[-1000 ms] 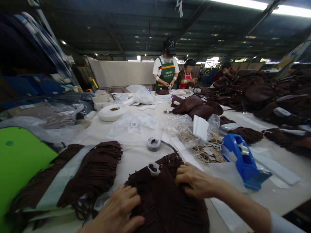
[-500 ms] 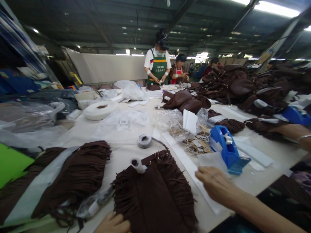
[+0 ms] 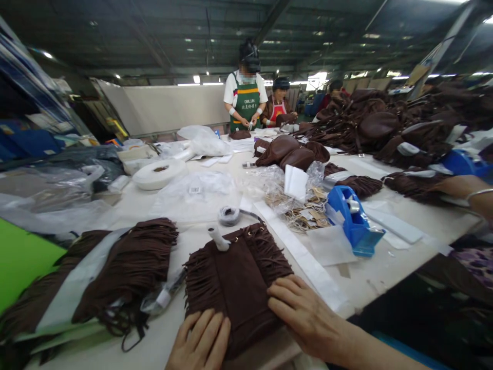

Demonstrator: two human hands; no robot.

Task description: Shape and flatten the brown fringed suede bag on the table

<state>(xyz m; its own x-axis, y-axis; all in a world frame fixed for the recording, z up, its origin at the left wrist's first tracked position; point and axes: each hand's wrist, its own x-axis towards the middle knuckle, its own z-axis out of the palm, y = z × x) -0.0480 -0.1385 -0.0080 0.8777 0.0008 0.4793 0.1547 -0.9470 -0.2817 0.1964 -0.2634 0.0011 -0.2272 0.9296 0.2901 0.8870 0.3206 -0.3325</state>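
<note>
A brown fringed suede bag (image 3: 234, 277) lies flat on the white table (image 3: 370, 277) right in front of me. My left hand (image 3: 202, 341) rests open on its near edge, fingers stretched forward. My right hand (image 3: 302, 313) lies flat and open on the bag's near right corner. A white wrapped handle piece (image 3: 219, 239) sticks up at the bag's top. A second fringed bag (image 3: 127, 267) lies to the left on white paper.
A blue tape dispenser (image 3: 354, 220) stands right of the bag, beside a heap of paper tags in plastic (image 3: 304, 213). A white tape roll (image 3: 158, 173) sits further back. Brown bags are piled at the right (image 3: 385, 128). Other people work at the far end (image 3: 246, 100); someone's arm (image 3: 468, 192) rests at right.
My right hand has come back from near the tape dispenser onto the bag's corner. My left hand has moved further up onto the bag. The view has tilted down a little.
</note>
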